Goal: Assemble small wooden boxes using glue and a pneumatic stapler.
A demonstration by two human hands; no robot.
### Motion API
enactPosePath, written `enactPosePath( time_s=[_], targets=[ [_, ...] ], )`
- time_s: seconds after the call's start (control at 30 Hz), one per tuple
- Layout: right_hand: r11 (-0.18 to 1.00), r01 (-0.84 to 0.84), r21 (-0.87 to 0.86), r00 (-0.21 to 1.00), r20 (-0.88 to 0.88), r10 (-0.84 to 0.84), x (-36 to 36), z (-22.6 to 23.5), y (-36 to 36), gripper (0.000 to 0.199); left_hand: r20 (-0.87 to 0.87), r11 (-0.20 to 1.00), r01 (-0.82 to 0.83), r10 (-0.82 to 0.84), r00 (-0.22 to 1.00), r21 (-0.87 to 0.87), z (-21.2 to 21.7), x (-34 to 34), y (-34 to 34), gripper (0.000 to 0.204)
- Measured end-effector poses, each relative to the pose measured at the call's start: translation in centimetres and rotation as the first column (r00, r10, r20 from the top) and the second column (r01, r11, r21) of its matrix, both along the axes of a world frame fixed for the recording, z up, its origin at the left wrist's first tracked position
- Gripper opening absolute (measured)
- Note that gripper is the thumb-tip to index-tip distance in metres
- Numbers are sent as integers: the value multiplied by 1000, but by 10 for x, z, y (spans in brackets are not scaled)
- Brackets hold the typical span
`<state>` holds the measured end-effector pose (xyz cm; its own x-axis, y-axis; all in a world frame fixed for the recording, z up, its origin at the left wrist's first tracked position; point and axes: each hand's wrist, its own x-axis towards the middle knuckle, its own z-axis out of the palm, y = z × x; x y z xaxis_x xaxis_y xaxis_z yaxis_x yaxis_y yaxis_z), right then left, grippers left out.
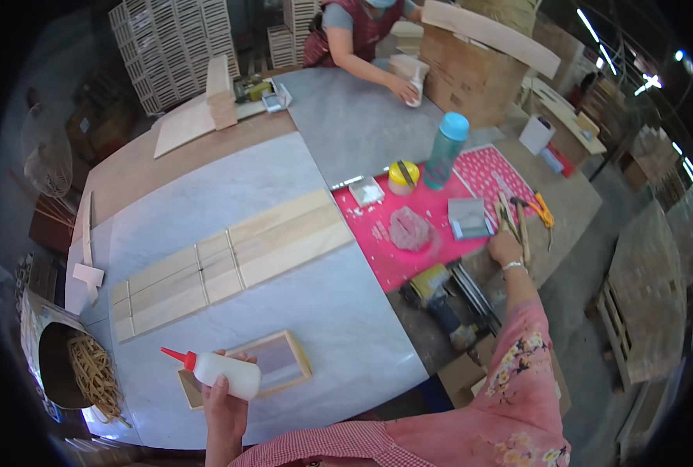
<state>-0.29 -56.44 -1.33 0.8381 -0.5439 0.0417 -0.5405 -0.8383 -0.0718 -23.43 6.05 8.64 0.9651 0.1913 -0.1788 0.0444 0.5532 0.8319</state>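
In my left hand is a white squeeze bottle with a red pointed nozzle, tilted so that the nozzle points left. Beneath it a small rectangular wooden frame lies on the pale table sheet, partly covered by the bottle and hand. My right hand reaches far out to the right, at the near end of several long-handled tools. Its fingertips are hard to make out, so I cannot tell whether it grips one. Beside it are a grey-white box and orange-handled pliers.
Banded wooden boards lie across the table. On the pink mat stand a teal bottle and a yellow-lidded tub. A nail gun lies nearer. Left is a bin of rubber bands. A co-worker works opposite.
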Motion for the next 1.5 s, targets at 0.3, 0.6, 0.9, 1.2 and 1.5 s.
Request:
enactPosePath(
  time_s=[0.3, 0.6, 0.9, 1.2, 1.5],
  targets=[
    [904, -427, -5, 792, 480, 377, -3, 88, 51, 30, -33, 992, -43, 40, 999, -122, 14, 18, -1, 60],
    [648, -754, -102, 656, -119, 745, 193, 62, 241, 29, 3, 998, -5, 5, 1000, -70, 12, 14, 4, 56],
    [550, -835, 13, 439, 618, 652, 221, 48, 368, 51, 20, 980, -93, 98, 995, -178, 4, -17, 26, 66],
    [-182, -842, 508, 313, 734, 602, -150, 88, 472, 63, -51, 929, -74, 60, 997, -362, 2, 24, -4, 47],
    [136, -820, 556, 571, 779, 258, -215, 81, 486, 55, 41, 969, 117, -111, 993, -218, -9, -44, 1, 49]
  ],
)
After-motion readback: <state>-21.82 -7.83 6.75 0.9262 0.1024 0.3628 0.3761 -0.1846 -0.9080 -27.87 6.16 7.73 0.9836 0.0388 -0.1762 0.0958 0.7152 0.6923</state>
